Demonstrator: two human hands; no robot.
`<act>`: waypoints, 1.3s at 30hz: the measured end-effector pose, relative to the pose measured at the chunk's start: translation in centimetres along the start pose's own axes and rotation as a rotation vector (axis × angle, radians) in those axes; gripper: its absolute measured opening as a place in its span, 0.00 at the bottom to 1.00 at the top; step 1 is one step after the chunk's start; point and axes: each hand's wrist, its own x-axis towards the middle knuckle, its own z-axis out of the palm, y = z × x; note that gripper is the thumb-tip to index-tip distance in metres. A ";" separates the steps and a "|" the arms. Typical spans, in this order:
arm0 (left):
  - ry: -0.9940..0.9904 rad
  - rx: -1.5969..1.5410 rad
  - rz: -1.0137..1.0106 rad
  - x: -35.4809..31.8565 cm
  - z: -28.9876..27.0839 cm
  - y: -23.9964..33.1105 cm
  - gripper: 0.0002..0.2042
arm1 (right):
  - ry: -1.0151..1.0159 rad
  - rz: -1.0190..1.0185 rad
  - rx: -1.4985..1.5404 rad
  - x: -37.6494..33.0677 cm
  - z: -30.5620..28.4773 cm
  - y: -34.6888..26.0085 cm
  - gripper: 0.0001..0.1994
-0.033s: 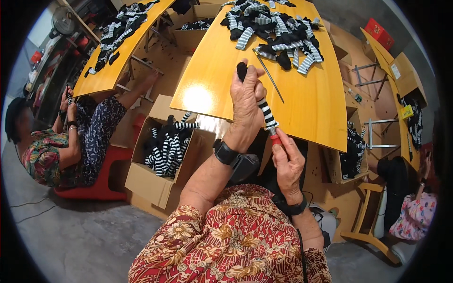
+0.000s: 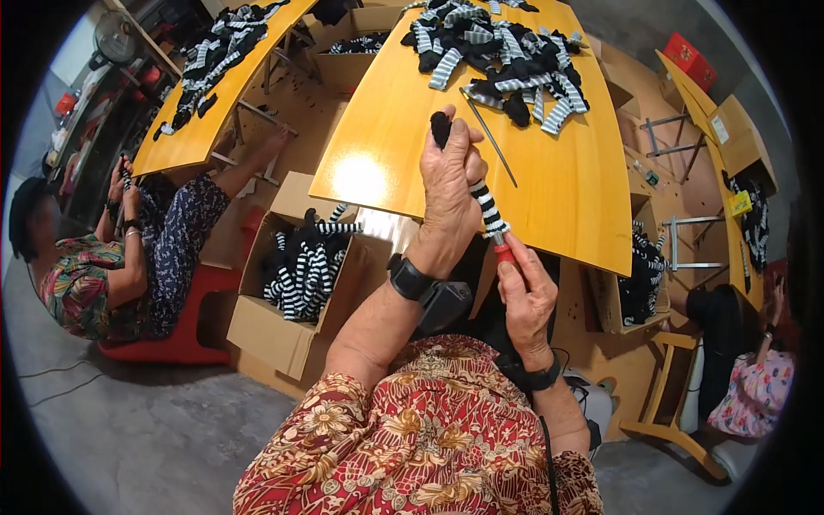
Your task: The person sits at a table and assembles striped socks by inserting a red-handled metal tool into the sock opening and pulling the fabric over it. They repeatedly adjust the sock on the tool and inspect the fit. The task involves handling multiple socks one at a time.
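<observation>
Above the near edge of the yellow table [image 2: 378,146], my left hand [image 2: 448,184] is closed round a striped sock-like knit tube [image 2: 487,206], black and white, with its black end [image 2: 440,129] poking out at the top of the fist. My right hand [image 2: 528,296] grips a red-handled tool [image 2: 505,255]. Its shaft goes into the tube's white-edged opening and is hidden inside. A thin metal rod [image 2: 491,142] lies on the table just beyond my hands.
A pile of grey-striped and black knit pieces [image 2: 481,51] covers the far table. Open cartons of striped pieces stand left [image 2: 270,335] and right [image 2: 605,300]. One person [image 2: 94,275] sits at the left table, another [image 2: 755,386] at the right.
My right hand and the red handle have shifted very slightly to the right and down. The left hand's grip looks the same.
</observation>
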 end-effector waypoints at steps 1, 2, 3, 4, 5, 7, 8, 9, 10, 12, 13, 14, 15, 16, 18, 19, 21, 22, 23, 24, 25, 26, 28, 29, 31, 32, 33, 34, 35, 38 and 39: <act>-0.013 0.022 -0.028 -0.6 0.4 0.1 0.17 | 0.017 -0.057 -0.019 0.1 -0.1 0.4 0.16; -0.025 0.044 -0.056 -1.2 0.6 0.1 0.17 | 0.010 -0.058 -0.030 0.4 -0.3 0.5 0.16; -0.031 0.057 -0.093 -2.0 0.8 -0.6 0.19 | 0.004 -0.059 -0.041 0.7 -0.5 0.4 0.15; -0.037 0.041 -0.090 -2.2 0.6 -0.5 0.20 | -0.002 -0.062 -0.049 1.1 -0.6 0.2 0.15; -0.042 0.025 -0.088 -2.3 0.5 -0.2 0.21 | -0.031 -0.080 -0.044 1.6 -0.7 -0.3 0.14; -0.065 0.045 -0.082 -2.1 0.3 0.0 0.23 | -0.028 -0.085 -0.064 1.6 -0.6 -0.6 0.14; -0.052 0.038 -0.074 -2.2 0.2 0.0 0.23 | -0.027 -0.089 -0.074 1.6 -0.5 -0.7 0.14; -0.039 0.030 -0.067 -2.5 0.2 0.1 0.22 | -0.036 -0.146 -0.121 1.7 -0.4 -0.5 0.14; -0.027 0.023 -0.060 -2.6 0.3 0.2 0.22 | -0.044 -0.203 -0.169 1.6 -0.3 -0.3 0.15; 0.004 0.055 0.004 -1.9 -0.4 0.8 0.22 | -0.058 -0.276 -0.229 1.5 -0.4 -0.4 0.16; 0.009 0.041 0.019 -1.0 -1.4 1.0 0.20 | -0.068 -0.292 -0.237 1.4 -0.4 -0.7 0.16; 0.043 -0.032 -0.009 -0.2 -1.9 1.5 0.20 | -0.080 -0.313 -0.244 1.4 -0.5 -1.0 0.17; 0.053 -0.102 -0.012 0.4 -2.1 1.8 0.20 | -0.103 -0.300 -0.273 1.0 -0.8 -1.1 0.18; 0.063 -0.174 -0.016 0.8 -2.5 2.2 0.20 | -0.106 -0.293 -0.265 0.5 -0.9 -1.1 0.19; 0.007 -0.207 0.034 1.3 -3.0 2.4 0.18 | -0.111 -0.279 -0.249 -0.3 -0.9 -1.0 0.20; 0.016 -0.209 0.045 1.5 -2.6 2.3 0.17 | -0.099 -0.254 -0.234 -0.4 -0.9 -1.1 0.20; 0.003 -0.211 0.077 1.5 -2.2 1.7 0.16 | -0.059 -0.257 -0.246 -0.3 -0.4 -1.1 0.20; -0.011 -0.198 0.074 1.5 -2.0 1.4 0.16 | -0.034 -0.258 -0.256 -0.1 -0.3 -1.2 0.19; -0.025 -0.186 0.071 1.5 -1.7 1.3 0.17 | -0.042 -0.263 -0.255 0.0 -0.5 -1.2 0.19; -0.040 -0.173 0.069 1.5 -1.5 1.2 0.17 | -0.050 -0.267 -0.253 0.3 -0.8 -1.3 0.19; -0.084 -0.147 0.062 1.4 -1.8 1.5 0.18 | -0.060 -0.269 -0.248 0.5 -1.0 -1.3 0.18; -0.129 -0.160 0.025 1.4 -2.0 1.9 0.18 | -0.080 -0.271 -0.228 0.7 -1.4 -1.3 0.18; -0.215 -0.188 -0.049 1.4 -2.0 2.5 0.18 | -0.124 -0.273 -0.189 1.3 -2.3 -1.3 0.17; -0.229 -0.193 -0.082 1.1 -2.0 2.5 0.19 | -0.132 -0.260 -0.204 1.4 -2.7 -1.2 0.17; -0.235 -0.127 -0.083 0.6 -1.9 2.5 0.19 | -0.111 -0.207 -0.174 1.7 -3.2 -1.1 0.17; -0.240 -0.094 -0.083 0.5 -1.7 2.4 0.19 | -0.100 -0.181 -0.160 1.8 -3.3 -1.2 0.17; -0.242 -0.108 -0.066 0.3 -1.4 2.2 0.21 | -0.058 -0.269 -0.219 1.7 -2.8 -1.6 0.17; -0.238 -0.090 -0.047 0.2 -1.1 2.0 0.21 | -0.045 -0.263 -0.227 1.4 -2.3 -1.6 0.17; -0.233 -0.071 -0.029 0.1 -0.7 1.9 0.22 | -0.032 -0.256 -0.235 1.0 -1.9 -1.6 0.17; -0.242 -0.018 -0.055 -0.3 -0.4 1.2 0.23 | 0.008 -0.231 -0.231 1.3 -1.3 -2.0 0.16; -0.248 -0.009 -0.061 -0.7 -0.5 0.8 0.23 | 0.029 -0.225 -0.225 1.4 -1.2 -2.2 0.16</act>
